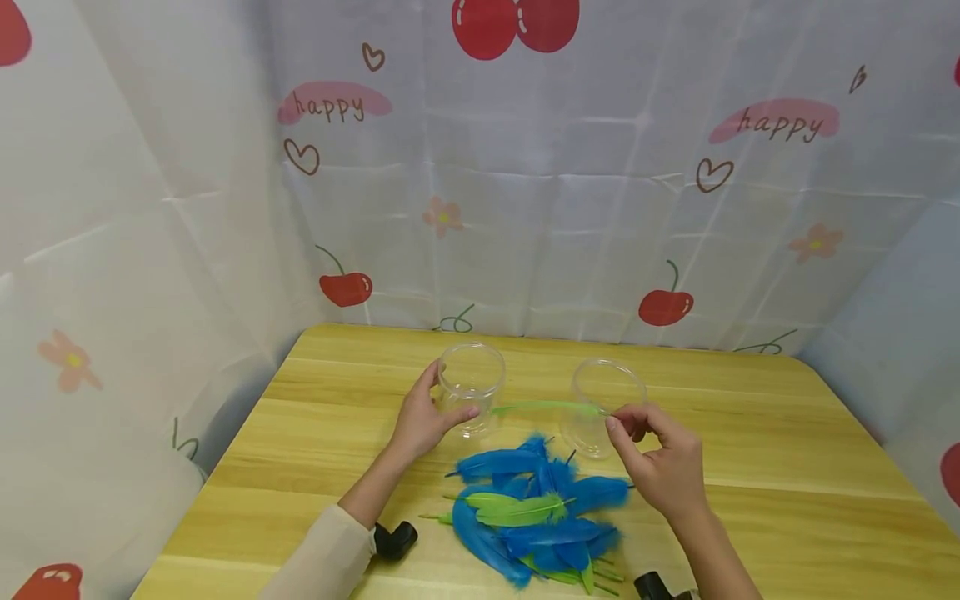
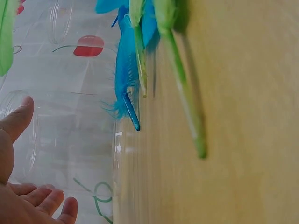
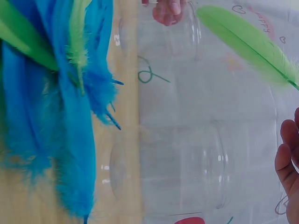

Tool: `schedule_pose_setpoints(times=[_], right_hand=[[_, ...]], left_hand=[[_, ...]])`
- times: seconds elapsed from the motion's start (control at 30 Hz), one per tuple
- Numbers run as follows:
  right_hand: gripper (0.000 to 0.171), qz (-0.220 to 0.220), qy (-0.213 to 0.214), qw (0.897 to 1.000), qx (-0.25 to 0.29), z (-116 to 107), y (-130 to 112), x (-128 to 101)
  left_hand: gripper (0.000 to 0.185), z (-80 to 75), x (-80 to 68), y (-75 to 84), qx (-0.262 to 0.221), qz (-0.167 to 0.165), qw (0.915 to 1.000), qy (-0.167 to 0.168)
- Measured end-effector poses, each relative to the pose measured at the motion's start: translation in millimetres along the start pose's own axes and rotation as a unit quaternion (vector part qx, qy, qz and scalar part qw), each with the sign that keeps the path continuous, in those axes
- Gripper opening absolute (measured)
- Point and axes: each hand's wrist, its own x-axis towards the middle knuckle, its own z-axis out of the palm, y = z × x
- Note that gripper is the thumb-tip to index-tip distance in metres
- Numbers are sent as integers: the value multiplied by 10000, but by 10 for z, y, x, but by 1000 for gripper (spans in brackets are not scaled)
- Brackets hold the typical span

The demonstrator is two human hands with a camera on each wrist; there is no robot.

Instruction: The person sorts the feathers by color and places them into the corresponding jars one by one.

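Wooden table [image 1: 787,433]; cherry-print curtain [image 1: 570,208] behind.

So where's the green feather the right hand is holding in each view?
Head: green feather lies centre, stretched between the two jars.
Left wrist: only a green sliver at the top left edge.
Right wrist: upper right, slanting down.
Shared landmark: the left jar.
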Motion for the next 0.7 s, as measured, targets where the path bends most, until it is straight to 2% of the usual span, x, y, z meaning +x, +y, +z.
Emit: schedule_pose_setpoints(times=[0.17,0.37,0.47,0.6,0.7], right_hand=[[16,-157,97,9998,-114,44,-1,116],[2,-441,280,9986,-119,101,-73,283],[11,-544,292,9980,-139,135,-48,336],[28,-762,101,9967,-254,198,22,381],[21,-779,-169,9963,-315,238,12,412]], left_hand=[[94,-7,-1,13,-28,4,10000,10],[93,2,12,1,-129,-2,9999,-45],[93,8,18,-11,-186,1,9998,-61],[92,8,22,-24,-195,32,9998,-63],[94,3,20,-25,-153,22,9999,-68]])
